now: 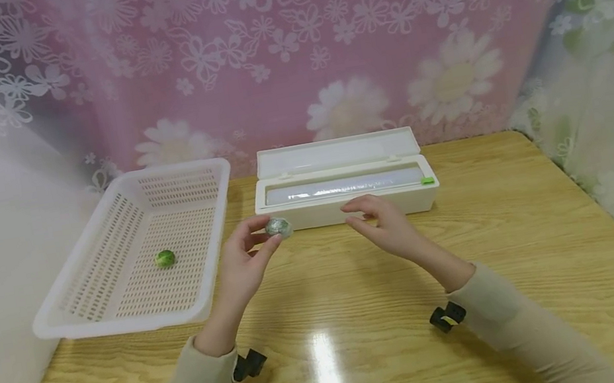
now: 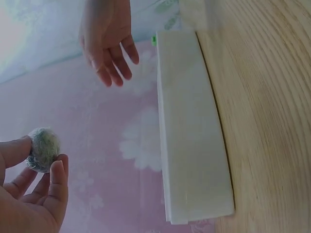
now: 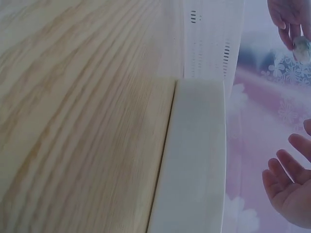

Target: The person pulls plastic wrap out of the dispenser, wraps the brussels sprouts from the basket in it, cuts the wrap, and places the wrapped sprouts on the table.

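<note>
Pinching one ball (image 1: 278, 227): left hand (image 1: 242, 262), head view. Ball small, silvery green, apparently wrapped; thumb and fingertips closed on it from opposite sides, a light hold that probably suits so small a thing and leaves much of it uncovered. Right hand (image 1: 387, 225): across from the grip, thumb and fingers apart, holding nothing. Box (image 1: 358, 209): white, just beyond the grip and reaching to its right; lid (image 1: 337, 152) raised at the rear, presumably so that the roll (image 1: 342, 185) inside lies within reach. Basket (image 1: 117, 325): left of the grip, one sprout (image 1: 165, 259) on its floor (bare, as far as one can see), likely kept there against rolling.

Left wrist view. Ball between thumb and fingertips, apart from the box, perhaps lifted to be turned freely. Right hand opposite, fingers extended and loose.

Right wrist view. Right hand partly cut off at the edge; fingers spread and slightly bent, palm without a load. Ball in the left hand's pinch, well apart from it; box between right hand and table (image 3: 87, 121).
</note>
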`<state>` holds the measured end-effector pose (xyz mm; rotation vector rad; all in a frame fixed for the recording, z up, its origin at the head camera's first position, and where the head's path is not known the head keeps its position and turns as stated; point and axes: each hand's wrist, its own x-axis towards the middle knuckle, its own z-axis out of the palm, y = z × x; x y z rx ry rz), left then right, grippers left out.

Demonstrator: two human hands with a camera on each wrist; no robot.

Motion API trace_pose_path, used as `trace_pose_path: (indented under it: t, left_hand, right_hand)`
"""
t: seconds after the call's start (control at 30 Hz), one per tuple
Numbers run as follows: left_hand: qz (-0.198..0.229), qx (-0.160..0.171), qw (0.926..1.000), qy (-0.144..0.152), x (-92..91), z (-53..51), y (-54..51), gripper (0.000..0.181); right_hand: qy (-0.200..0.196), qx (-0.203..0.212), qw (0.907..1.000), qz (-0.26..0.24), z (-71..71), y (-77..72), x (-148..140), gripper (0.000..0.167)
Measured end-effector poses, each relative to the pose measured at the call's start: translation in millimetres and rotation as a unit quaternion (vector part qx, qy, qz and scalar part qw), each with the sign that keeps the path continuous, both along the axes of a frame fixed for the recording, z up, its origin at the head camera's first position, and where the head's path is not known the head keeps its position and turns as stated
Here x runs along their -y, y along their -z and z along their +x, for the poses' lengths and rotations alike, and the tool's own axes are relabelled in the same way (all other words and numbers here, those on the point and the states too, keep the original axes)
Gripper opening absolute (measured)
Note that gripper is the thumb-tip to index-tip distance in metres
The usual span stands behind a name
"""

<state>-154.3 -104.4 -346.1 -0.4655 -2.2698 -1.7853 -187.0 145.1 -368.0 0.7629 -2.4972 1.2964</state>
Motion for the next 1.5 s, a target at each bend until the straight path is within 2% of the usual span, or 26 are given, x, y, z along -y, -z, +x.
trace_pose_path:
  t: [0.2,0.3,0.4,0.5,0.57,0.77,0.93,1.13,1.4,1.5]
  left_hand:
    - [-0.04,0.004,0.9985,-0.038,26.3,9.5,-6.9,0.034]
    - [-0.055,-0.009,0.9972,-0.051,40.6,14.2,-8.4,0.032]
    - [-0.081,-0.03,0.9931,-0.08,56.8,16.5,-8.0,0.031]
    - [-0.122,-0.036,0.9847,-0.119,74.8,16.0,-5.7,0.032]
    - [-0.149,-0.028,0.9782,-0.142,87.1,15.1,-3.6,0.033]
    - [-0.224,0.01,0.9581,-0.178,115.5,11.9,2.5,0.034]
    - [-0.289,0.026,0.942,-0.168,125.7,8.8,5.0,0.033]
    - [-0.383,0.065,0.9146,-0.111,130.0,-0.1,7.1,0.029]
    - [-0.485,0.127,0.8635,-0.057,131.5,-11.6,7.4,0.025]
    - [-0.508,0.144,0.8481,-0.039,130.9,-14.3,6.8,0.02]
  right_hand:
    - [0.006,-0.008,0.9997,0.024,0.3,2.3,-5.4,0.022]
    - [0.007,-0.007,0.9995,0.028,0.6,3.5,-8.2,0.022]
    - [0.01,-0.007,0.9996,0.027,1.0,4.6,-11.6,0.022]
    - [0.015,-0.008,0.9995,0.027,1.4,5.6,-15.7,0.021]
    - [0.019,-0.011,0.9993,0.031,1.7,6.4,-18.3,0.021]
    - [0.021,-0.01,0.999,0.037,0.8,8.3,-24.5,0.021]
    - [0.023,-0.018,0.9985,0.046,-0.3,11.5,-27.9,0.02]
    - [0.018,-0.023,0.9982,0.052,-0.7,15.3,-28.5,0.018]
    - [0.019,-0.022,0.9976,0.063,1.3,16.3,-30.6,0.018]
    - [0.022,-0.021,0.9975,0.064,2.1,15.5,-31.3,0.017]
